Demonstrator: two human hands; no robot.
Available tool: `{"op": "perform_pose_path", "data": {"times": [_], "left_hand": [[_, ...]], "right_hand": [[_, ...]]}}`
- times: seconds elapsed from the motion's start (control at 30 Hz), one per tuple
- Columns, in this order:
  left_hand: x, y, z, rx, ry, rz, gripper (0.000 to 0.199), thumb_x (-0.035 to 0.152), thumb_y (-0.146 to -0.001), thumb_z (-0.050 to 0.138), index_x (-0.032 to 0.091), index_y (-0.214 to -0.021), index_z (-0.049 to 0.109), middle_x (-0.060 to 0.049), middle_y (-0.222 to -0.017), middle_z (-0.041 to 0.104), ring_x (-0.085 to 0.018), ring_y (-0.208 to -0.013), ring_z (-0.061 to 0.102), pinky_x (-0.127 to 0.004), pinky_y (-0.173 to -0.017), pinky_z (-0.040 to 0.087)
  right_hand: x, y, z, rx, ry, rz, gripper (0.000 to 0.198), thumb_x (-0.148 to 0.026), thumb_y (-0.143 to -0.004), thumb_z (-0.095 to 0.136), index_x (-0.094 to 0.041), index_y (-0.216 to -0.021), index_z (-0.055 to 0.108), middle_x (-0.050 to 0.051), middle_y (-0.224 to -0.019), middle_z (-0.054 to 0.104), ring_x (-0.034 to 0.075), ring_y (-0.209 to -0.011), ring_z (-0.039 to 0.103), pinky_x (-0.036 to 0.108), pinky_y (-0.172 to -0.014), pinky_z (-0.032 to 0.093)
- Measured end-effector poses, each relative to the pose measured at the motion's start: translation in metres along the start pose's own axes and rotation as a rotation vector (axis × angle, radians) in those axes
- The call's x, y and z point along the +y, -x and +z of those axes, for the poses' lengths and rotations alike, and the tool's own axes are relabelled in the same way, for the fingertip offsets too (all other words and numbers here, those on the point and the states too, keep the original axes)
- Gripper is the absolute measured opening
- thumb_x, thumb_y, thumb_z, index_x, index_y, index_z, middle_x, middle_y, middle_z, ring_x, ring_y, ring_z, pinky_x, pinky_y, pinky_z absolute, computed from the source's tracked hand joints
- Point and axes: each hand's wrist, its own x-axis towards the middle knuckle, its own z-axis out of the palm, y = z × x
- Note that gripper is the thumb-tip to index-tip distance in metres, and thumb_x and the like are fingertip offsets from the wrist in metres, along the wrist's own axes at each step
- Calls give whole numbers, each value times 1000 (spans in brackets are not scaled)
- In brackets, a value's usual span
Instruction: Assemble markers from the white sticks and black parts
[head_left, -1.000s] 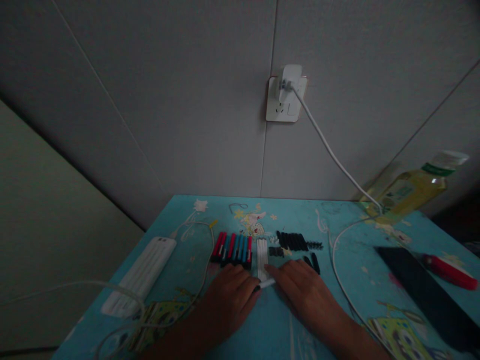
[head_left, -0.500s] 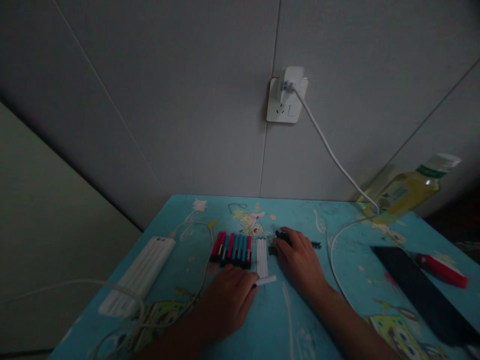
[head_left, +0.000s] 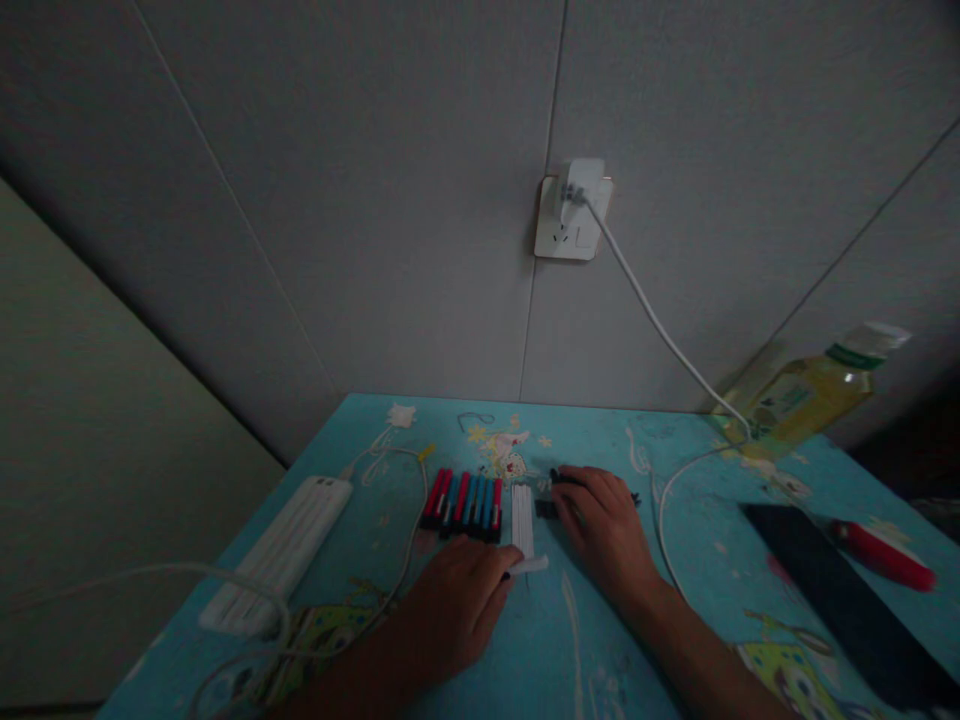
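Observation:
My left hand is closed around a white stick with a dark end, which points to the right. Just beyond it lies a row of red and blue marker-like sticks with black ends. A bundle of thin white sticks lies to the right of that row. My right hand is palm down over a heap of small black pieces, partly hiding them. Its thumb and forefinger are closed on a small black piece.
A white power strip with a cable lies at the left. To the right are a dark flat strip, a red-handled object and a bottle of yellow liquid. A white cable runs from the wall socket to the table.
My right hand's fingers have drawn together on a black piece at the heap. The left hand has hardly moved with its white stick. The view has tilted slightly upward.

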Motion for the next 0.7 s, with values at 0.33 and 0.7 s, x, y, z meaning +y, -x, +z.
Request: {"op": "perform_pose_path", "data": {"times": [0.33, 0.7], "left_hand": [[-6, -6, 7, 213, 32, -7, 28, 25, -101, 39, 20, -126, 50, -10, -110, 69, -22, -100, 67, -34, -89, 52], [26, 1, 6, 237, -85, -117, 26, 34, -102, 37, 23, -100, 61, -5, -86, 72, -22, -81, 71, -30, -72, 51]], "right_hand": [[-29, 13, -22, 121, -363, 284, 14, -30, -92, 57, -19, -90, 66, 4, -79, 71, 17, -65, 64, 28, -60, 51], [-76, 43, -4, 289, -589, 318, 33, -42, -99, 47, -18, -100, 71, 10, -97, 71, 22, -89, 67, 31, -75, 54]]}}
